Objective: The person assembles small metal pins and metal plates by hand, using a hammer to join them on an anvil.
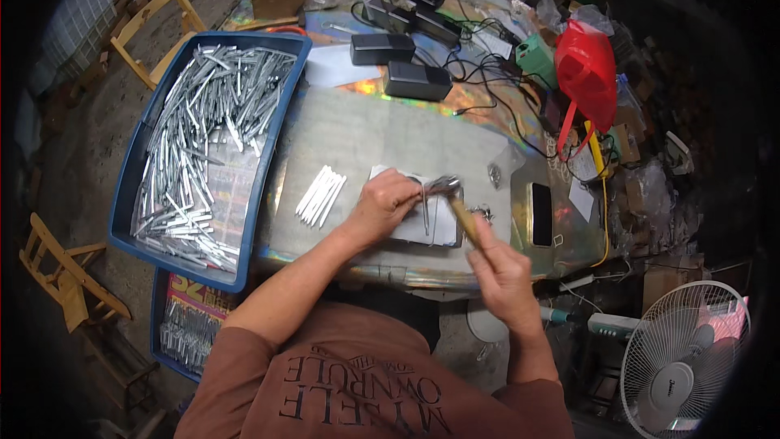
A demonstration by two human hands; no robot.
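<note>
- What are the two hands doing there?

- The left hand (388, 197) has its fingers pinched on the upper part of a slender metal piece (426, 218), which stands out against a white sheet (444, 226) at the near side of the counter (382, 126).

- And the right hand (501, 275)?

- Its fingers are wrapped around the wooden handle of a hammer (464, 220). The metal head is just beside the left fingertips, near the top of that piece; whether it touches, I cannot tell.

- What lies close by?

- To the left of the sheet, a row of pale sticks (322, 197), side by side and slanting. To the right, some small metal parts (485, 212) beside the hammer handle, then a dark phone (539, 214) farther over.

- And the big blue tray (175, 261)?

- It is at the left of the counter, holding a large jumble of silvery metal sticks (231, 85). A second blue tray (156, 317) sits lower down, with more metal pieces (185, 340) in it.

- And farther back?

- Black boxes (418, 81) on the counter, a red bag (587, 73) toward the right, and a cardboard box (282, 2) toward the left. Down at the lower right is a white fan (673, 388)
</note>
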